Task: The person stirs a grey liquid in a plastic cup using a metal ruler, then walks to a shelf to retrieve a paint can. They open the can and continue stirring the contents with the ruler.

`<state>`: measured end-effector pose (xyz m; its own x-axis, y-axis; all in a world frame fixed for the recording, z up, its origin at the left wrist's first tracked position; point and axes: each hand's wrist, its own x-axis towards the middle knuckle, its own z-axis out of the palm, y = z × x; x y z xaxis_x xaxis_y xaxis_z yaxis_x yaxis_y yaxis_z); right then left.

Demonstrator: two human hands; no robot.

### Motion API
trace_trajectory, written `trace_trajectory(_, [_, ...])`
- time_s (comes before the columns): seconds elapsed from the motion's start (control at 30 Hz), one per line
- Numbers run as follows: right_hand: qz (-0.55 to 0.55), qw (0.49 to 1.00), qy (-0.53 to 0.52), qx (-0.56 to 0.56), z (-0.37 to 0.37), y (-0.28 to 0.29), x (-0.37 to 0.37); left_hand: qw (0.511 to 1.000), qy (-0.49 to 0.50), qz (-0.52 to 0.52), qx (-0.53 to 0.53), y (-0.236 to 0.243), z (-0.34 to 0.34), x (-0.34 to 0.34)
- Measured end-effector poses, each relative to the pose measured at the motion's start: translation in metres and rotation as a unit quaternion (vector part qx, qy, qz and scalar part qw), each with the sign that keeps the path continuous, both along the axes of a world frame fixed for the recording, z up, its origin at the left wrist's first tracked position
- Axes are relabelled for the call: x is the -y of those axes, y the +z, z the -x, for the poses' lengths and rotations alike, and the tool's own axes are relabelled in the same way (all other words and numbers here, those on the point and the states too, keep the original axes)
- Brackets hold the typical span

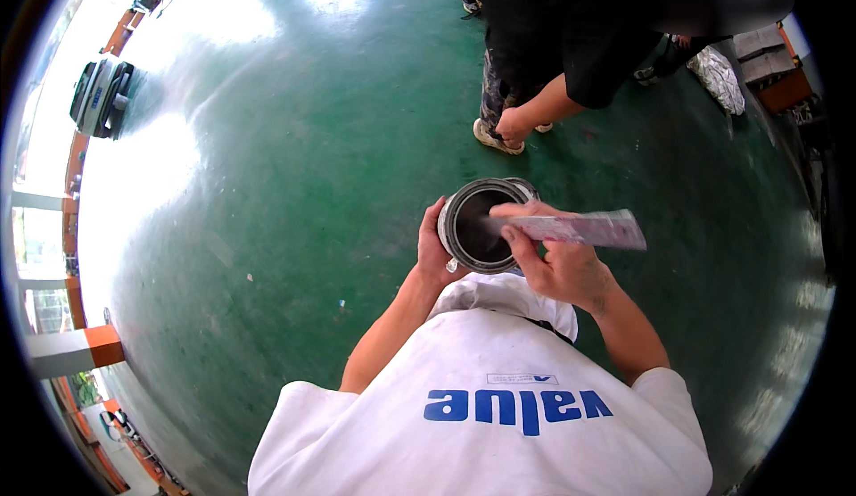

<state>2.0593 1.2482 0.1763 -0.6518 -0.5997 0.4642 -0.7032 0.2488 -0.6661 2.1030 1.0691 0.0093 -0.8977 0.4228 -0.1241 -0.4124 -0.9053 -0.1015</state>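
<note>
My left hand (433, 244) is wrapped round the side of a round metal can (456, 248), held in front of my body with its open top facing up. Its inside looks dark, and the contents cannot be made out. In my right hand (562, 268) is a flat, pale stick (602, 229) with pinkish-red smears. One end reaches over the can's opening, blurred there; the broad end sticks out to the right. Thumb and fingers close on the stick near the can's right rim.
A person in dark clothes (571, 23) bends over ahead of me, one hand near a light shoe (499, 137). A dark machine-like case (101, 99) stands at the far left. Silvery crumpled wrapping (716, 78) lies far right. The floor (294, 175) is glossy green.
</note>
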Motion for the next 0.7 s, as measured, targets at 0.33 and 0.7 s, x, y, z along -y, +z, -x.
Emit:
trace_trajectory(0.33, [-0.037, 0.999, -0.006, 0.032, 0.000, 0.003, -0.002, 0.999, 0.019, 0.034, 0.022, 0.006, -0.004, 0.002])
trace_trajectory(0.7, [-0.031, 0.998, 0.023, 0.058, 0.007, -0.014, 0.001, 0.996, 0.045, 0.062, 0.053, 0.001, -0.008, 0.010])
